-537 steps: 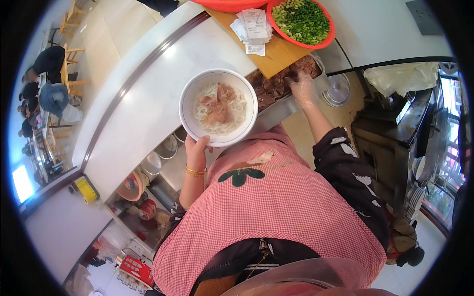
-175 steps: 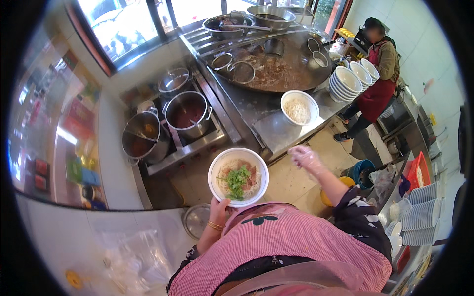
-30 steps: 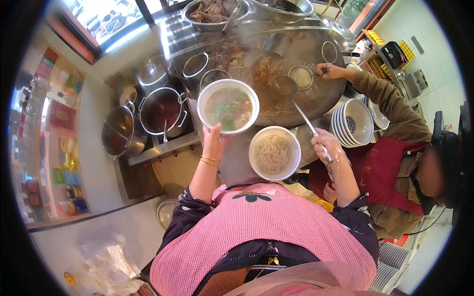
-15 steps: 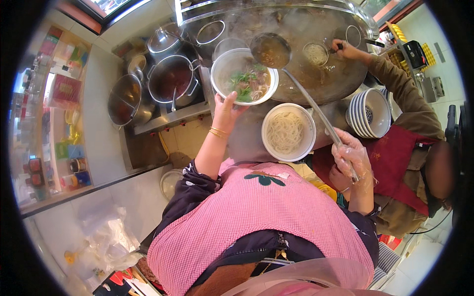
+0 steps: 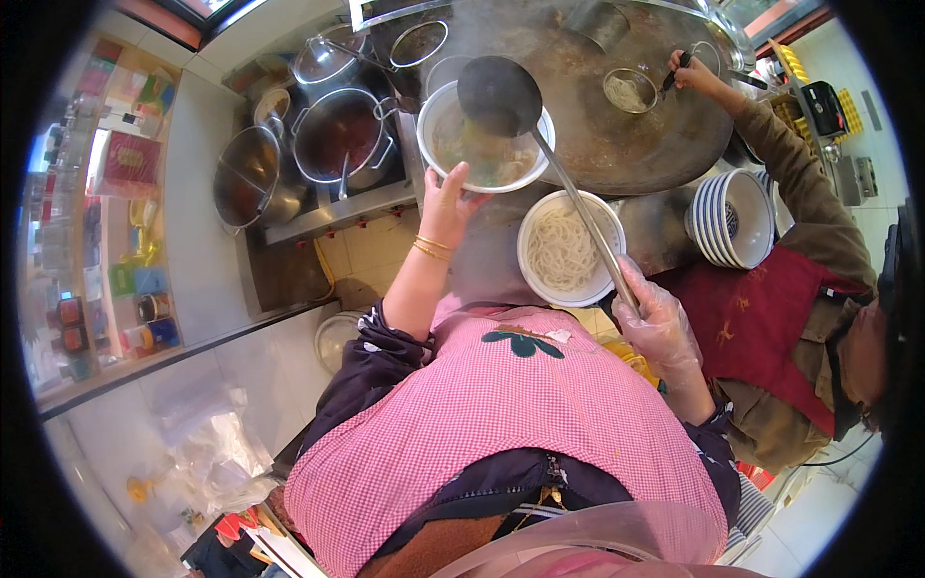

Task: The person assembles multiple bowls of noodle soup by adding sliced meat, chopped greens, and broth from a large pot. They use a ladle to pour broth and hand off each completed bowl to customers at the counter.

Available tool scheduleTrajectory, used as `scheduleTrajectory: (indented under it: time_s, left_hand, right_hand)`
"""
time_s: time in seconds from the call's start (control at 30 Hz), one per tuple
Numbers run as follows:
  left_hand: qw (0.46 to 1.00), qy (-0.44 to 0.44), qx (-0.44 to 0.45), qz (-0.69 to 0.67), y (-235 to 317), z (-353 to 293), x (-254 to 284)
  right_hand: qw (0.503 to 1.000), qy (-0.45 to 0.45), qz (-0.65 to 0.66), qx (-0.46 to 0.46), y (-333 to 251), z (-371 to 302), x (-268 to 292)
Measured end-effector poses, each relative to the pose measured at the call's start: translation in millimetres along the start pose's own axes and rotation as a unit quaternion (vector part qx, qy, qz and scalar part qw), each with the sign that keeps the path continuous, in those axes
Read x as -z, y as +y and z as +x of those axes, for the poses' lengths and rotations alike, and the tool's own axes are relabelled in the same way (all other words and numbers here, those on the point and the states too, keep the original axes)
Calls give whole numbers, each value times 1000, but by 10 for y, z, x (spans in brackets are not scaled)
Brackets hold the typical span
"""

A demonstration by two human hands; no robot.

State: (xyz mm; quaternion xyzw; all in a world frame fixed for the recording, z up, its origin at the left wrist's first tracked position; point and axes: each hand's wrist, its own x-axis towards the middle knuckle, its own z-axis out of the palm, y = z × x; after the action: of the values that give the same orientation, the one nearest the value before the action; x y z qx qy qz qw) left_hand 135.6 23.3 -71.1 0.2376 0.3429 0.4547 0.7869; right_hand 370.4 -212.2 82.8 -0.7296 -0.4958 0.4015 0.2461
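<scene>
My left hand (image 5: 447,204) grips the near rim of a white bowl (image 5: 536,166) that holds broth and some green leaves, blurred by steam. In a clear plastic glove, my right hand (image 5: 655,318) is closed round the handle of a long metal ladle (image 5: 576,196). The ladle's dark, rounded head is tipped over the bowl and hides part of its inside. Under the ladle's shaft stands a second white bowl (image 5: 526,252) with pale noodles in it, close in front of me.
A wide steaming pan (image 5: 665,159) fills the back. There a co-worker's hand (image 5: 696,73) holds a strainer (image 5: 631,91) with noodles. Stacked bowls (image 5: 747,217) lie tilted at the right. Two pots (image 5: 339,135), one with red liquid, and a divided pot (image 5: 249,178) stand at the left.
The ladle has moved left and tipped from above the pan to over the held bowl; its brown liquid no longer shows. The co-worker's strainer has lifted slightly and shifted right.
</scene>
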Motion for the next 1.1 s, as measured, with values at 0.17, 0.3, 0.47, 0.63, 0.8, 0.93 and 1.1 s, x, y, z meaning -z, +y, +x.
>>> scheduleTrajectory:
  time_s: [0.17, 0.3, 0.47, 0.63, 0.8, 0.93, 1.1]
  left_hand:
    - [999, -9, -30, 15, -20, -51, 24]
    - [999, 12, -43, -4, -62, -95, 57]
    - [995, 18, -78, 68, -84, -324, 273]
    - [981, 17, -148, 128, -142, -801, 659]
    - [943, 45, -247, 217, -87, -1352, 1028]
    - [983, 63, -110, -134, 44, -1810, 1274]
    - [975, 99, -155, -123, 45, -2239, 1562]
  right_hand:
    - [990, 34, -88, 106, 37, 186, 12]
    - [974, -42, 219, -26, -198, 314, 130]
    - [933, -43, 357, -3, -596, 916, 78]
    - [985, -38, 138, 92, -916, 1874, -333]
    - [953, -40, 297, 35, -938, 2233, -1007]
    - [894, -105, 434, -42, -655, 2200, -1338]
    - [807, -149, 568, -63, 18, 1392, -1506]
